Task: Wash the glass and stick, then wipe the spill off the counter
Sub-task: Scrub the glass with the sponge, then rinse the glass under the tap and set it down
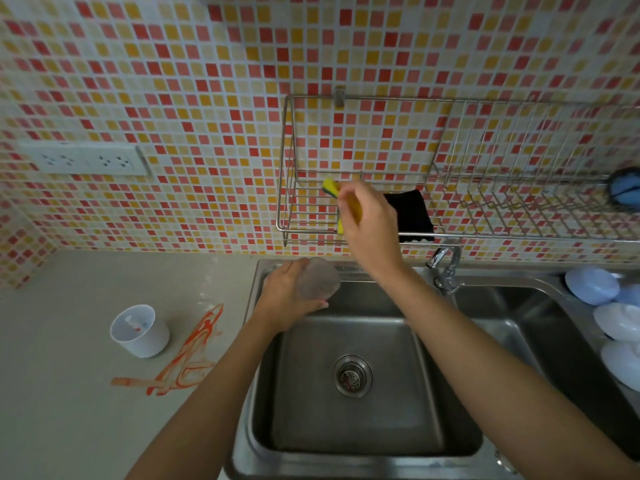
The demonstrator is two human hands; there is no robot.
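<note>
Left hand [285,294]: curled round glass [318,279], held over the back-left corner of the sink [346,459].
Right hand [369,221]: raised at the wall rack [450,233], fingers closed on a yellow sponge [330,188].
Glass: clear, tilted, base toward camera.
Stick: cannot be picked out with certainty.
Spill [188,362]: orange-red streaks on the surface [69,393], left of the sink, just beside a white cup [140,330].
Cup: upright, small red and blue marks inside.
Surface: pale grey, running to the tiled corner at left.
Sink: steel, double bowl; drain [352,375] in the left bowl; tap [445,268] between the bowls.
Rack: wire, fixed to the wall; black cloth [412,216] lying in it beside the sponge.
Right bowl: pale blue dishes [609,313] stacked along its right edge.
Wall: mosaic tiles in red, orange, yellow, white; white socket strip [86,160] at left.
</note>
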